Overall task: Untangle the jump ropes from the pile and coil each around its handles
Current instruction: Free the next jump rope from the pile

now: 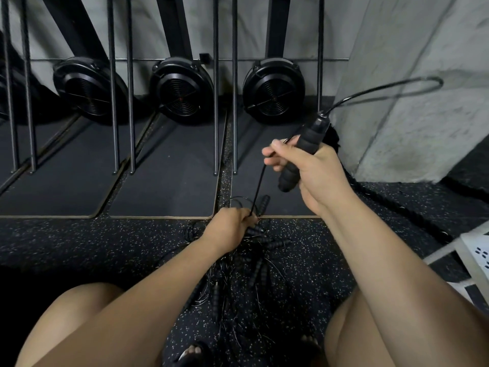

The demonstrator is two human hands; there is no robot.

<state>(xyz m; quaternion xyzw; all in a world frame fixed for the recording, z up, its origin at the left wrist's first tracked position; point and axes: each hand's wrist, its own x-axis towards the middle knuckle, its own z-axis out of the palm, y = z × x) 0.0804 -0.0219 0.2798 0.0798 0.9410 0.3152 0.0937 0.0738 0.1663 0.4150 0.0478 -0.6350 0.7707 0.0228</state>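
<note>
Risk: the cable (258, 186) runs taut between the right hand (315, 168), whose fingers (275, 154) curl round a black foam handle (304, 147) and pinch the strand, and the left hand (230, 229), clamped on it lower down. A hard pull would likely cinch hidden crossings into a knot or drag the pile (254, 263); the free loop (412, 87) beyond the right fingers may snag. The pile, beneath the left fingers on the floor (105, 242), is a dense mesh of ribbed black handles and wiry cables.
</note>
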